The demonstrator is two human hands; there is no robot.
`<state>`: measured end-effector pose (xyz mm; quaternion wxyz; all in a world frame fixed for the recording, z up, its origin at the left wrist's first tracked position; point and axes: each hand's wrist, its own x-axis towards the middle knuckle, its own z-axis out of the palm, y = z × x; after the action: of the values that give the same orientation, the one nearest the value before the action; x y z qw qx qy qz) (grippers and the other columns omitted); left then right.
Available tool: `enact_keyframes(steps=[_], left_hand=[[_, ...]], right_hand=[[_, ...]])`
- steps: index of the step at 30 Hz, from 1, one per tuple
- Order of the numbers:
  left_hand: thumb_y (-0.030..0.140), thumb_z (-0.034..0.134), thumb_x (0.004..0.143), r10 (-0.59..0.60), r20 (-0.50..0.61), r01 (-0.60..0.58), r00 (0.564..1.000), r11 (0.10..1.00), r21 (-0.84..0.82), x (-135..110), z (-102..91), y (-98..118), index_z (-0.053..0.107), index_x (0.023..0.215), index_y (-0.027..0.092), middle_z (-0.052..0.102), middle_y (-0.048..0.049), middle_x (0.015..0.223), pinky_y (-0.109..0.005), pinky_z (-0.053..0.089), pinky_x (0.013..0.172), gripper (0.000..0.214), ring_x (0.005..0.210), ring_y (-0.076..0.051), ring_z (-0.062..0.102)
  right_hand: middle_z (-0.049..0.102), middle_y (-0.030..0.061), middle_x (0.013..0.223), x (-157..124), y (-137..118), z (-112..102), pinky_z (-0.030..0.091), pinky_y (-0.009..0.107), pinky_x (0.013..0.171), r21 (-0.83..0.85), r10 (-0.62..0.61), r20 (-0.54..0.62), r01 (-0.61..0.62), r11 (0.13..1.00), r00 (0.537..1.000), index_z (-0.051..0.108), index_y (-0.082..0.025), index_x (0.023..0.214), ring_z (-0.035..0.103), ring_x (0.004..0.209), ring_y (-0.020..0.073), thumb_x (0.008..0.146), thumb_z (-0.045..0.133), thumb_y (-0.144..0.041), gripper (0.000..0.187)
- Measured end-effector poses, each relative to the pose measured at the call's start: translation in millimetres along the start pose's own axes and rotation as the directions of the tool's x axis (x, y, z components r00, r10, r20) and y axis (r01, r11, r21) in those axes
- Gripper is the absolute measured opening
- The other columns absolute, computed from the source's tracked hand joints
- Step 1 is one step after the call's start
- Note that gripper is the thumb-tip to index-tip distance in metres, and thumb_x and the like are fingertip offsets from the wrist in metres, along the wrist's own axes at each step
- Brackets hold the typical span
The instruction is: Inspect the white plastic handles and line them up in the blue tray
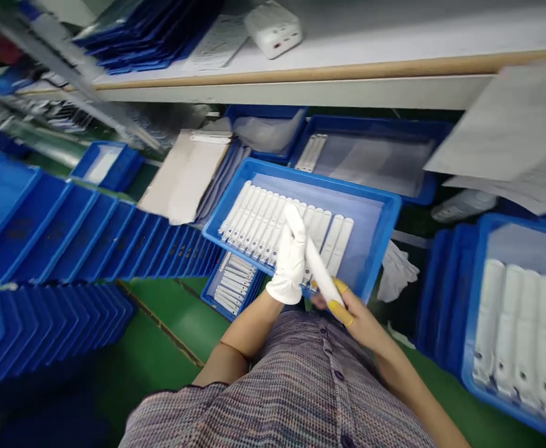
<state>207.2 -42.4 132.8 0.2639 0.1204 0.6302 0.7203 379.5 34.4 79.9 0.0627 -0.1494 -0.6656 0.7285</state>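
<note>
A long white plastic bar [321, 272] with a rounded end slants across the front of a blue tray. My right hand [342, 303], with yellow finger cots on some fingers, is closed around its lower end. My left hand [289, 264], in a white glove, is closed on the upper part; white glove against white plastic hides the exact finger contact. Beneath both hands, the blue tray [375, 249] holds a row of similar white bars [259, 218] side by side. The row's middle is partly covered by my left hand.
A shelf [394, 68] crosses above, carrying a white box [273, 30] and stacked blue trays [147, 37]. More blue trays [91, 230] line the left. Another tray of white bars [520, 330] stands right, near a crumpled white glove [397, 272]. Paper sheets [510, 124] hang upper right.
</note>
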Motion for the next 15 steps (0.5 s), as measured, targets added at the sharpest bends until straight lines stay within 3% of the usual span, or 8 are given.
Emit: enact_keyframes(steps=[3, 6, 8, 10, 12, 13, 15], left_hand=[[0.062, 0.065, 0.090, 0.010, -0.019, -0.013, 1.000, 0.989, -0.146, 7.2, -9.0, -9.9, 0.057, 0.110, 0.024, 0.055, -0.0007, 0.090, -0.026, 0.048, 0.072, 0.044, 0.079, -0.015, 0.055], [0.057, 0.072, 0.087, 0.017, 0.072, 0.001, 0.997, 0.971, -0.240, 10.4, -27.4, -20.8, 0.059, 0.109, 0.022, 0.056, -0.0008, 0.094, -0.024, 0.047, 0.075, 0.044, 0.080, -0.013, 0.054], [0.056, 0.073, 0.086, 0.001, 0.098, 0.023, 0.995, 0.970, -0.242, 12.6, -43.4, -26.4, 0.059, 0.106, 0.020, 0.057, -0.0008, 0.093, -0.024, 0.048, 0.073, 0.043, 0.079, -0.012, 0.055], [0.056, 0.074, 0.084, -0.057, 0.154, 0.094, 0.986, 0.964, -0.249, 19.3, -62.6, -27.2, 0.057, 0.102, 0.020, 0.055, 0.0014, 0.082, -0.023, 0.045, 0.059, 0.044, 0.066, -0.010, 0.052], [0.057, 0.075, 0.082, -0.098, 0.191, 0.148, 0.977, 0.952, -0.268, 34.0, -87.3, -20.8, 0.053, 0.099, 0.020, 0.051, 0.0046, 0.072, -0.021, 0.038, 0.046, 0.046, 0.052, -0.009, 0.047], [0.058, 0.076, 0.081, -0.096, 0.173, 0.142, 0.980, 0.952, -0.270, 45.0, -102.8, -14.7, 0.053, 0.099, 0.020, 0.050, 0.0052, 0.070, -0.021, 0.037, 0.044, 0.048, 0.050, -0.008, 0.046], [0.057, 0.080, 0.076, -0.060, 0.035, 0.067, 0.998, 0.964, -0.257, 74.5, -142.2, 2.2, 0.054, 0.099, 0.020, 0.052, 0.0046, 0.071, -0.020, 0.040, 0.044, 0.051, 0.052, -0.009, 0.049]], right_hand=[[0.068, 0.0012, 0.079, 9.8, -1.8, 20.1, 0.045, 0.027, 0.051, 0.148, 0.040, 0.094, -0.054, 0.987, 0.995, 0.060, -0.024, 0.119, 0.050, 0.050, 0.0109, 0.103, 0.049, -0.054, 0.037], [0.067, 0.0014, 0.083, 25.6, -1.0, 26.8, 0.035, 0.024, 0.044, 0.199, 0.094, 0.094, -0.111, 0.974, 0.991, 0.058, -0.024, 0.121, 0.040, 0.046, 0.0084, 0.100, 0.053, -0.055, 0.037], [0.065, 0.0006, 0.075, 37.9, 0.0, 32.0, 0.037, 0.025, 0.046, 0.148, 0.137, 0.121, -0.154, 0.977, 0.983, 0.061, -0.023, 0.118, 0.043, 0.047, 0.0104, 0.099, 0.054, -0.057, 0.040], [0.065, 0.0016, 0.071, 51.1, 2.0, 41.9, 0.044, 0.027, 0.052, 0.079, 0.173, 0.121, -0.183, 0.980, 0.977, 0.066, -0.023, 0.114, 0.051, 0.053, 0.0142, 0.098, 0.052, -0.061, 0.044], [0.072, 0.0055, 0.083, 66.7, 6.8, 56.5, 0.053, 0.032, 0.065, 0.058, 0.199, 0.078, -0.204, 0.977, 0.977, 0.069, -0.024, 0.117, 0.063, 0.067, 0.0200, 0.097, 0.048, -0.067, 0.052], [0.075, 0.0073, 0.093, 75.8, 10.6, 64.5, 0.056, 0.035, 0.072, 0.068, 0.205, 0.042, -0.208, 0.976, 0.978, 0.069, -0.026, 0.121, 0.067, 0.077, 0.0229, 0.096, 0.046, -0.070, 0.056], [0.075, 0.0098, 0.111, 96.0, 20.3, 79.2, 0.057, 0.040, 0.082, 0.103, 0.200, -0.024, -0.197, 0.975, 0.979, 0.067, -0.028, 0.128, 0.071, 0.091, 0.0263, 0.094, 0.046, -0.073, 0.061]])
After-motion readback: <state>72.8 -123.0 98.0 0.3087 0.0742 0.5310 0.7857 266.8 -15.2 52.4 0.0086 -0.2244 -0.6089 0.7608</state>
